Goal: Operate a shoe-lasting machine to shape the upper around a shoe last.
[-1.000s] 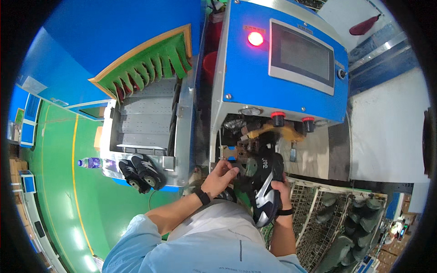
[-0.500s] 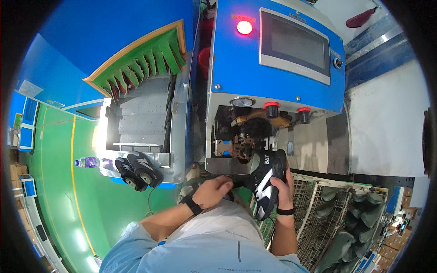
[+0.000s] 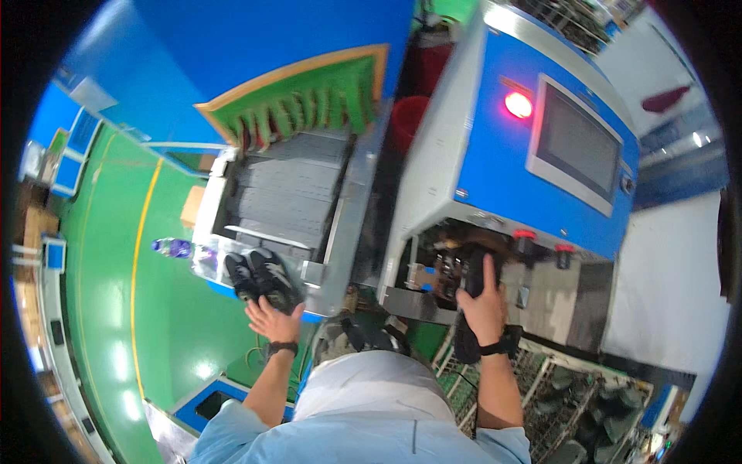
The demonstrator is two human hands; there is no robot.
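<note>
Far left: green floor (image 3: pixel 116 309) with a yellow line running along it; a clear plastic bottle (image 3: pixel 171 247) with a purple band lies beside the conveyor's end.

Left of centre: grey slatted conveyor (image 3: pixel 282 197) issuing from a blue tunnel hung with green strip curtains (image 3: pixel 309 104). At its near end rests a pair of dark shoes (image 3: pixel 259 274), side by side, long axes running toward the person, toes at the near edge.

Left hand (image 3: pixel 272 319): open, fingers spread, palm down, holding nothing; fingertips at or just short of the toes of the pair, contact cannot be told. A dark wristband sits on that wrist.

Centre right: blue and grey machine (image 3: pixel 495 162) with a lit round red lamp (image 3: pixel 519 105), a grey screen (image 3: pixel 576 147) to its right and red knobs below.

Right hand (image 3: pixel 483 305): closed around a black shoe (image 3: pixel 473 282), held at the machine's dark opening, long axis roughly upright, upper end into the opening.

Lower right: wire rack (image 3: pixel 595 402) holding dark shoe lasts.
</note>
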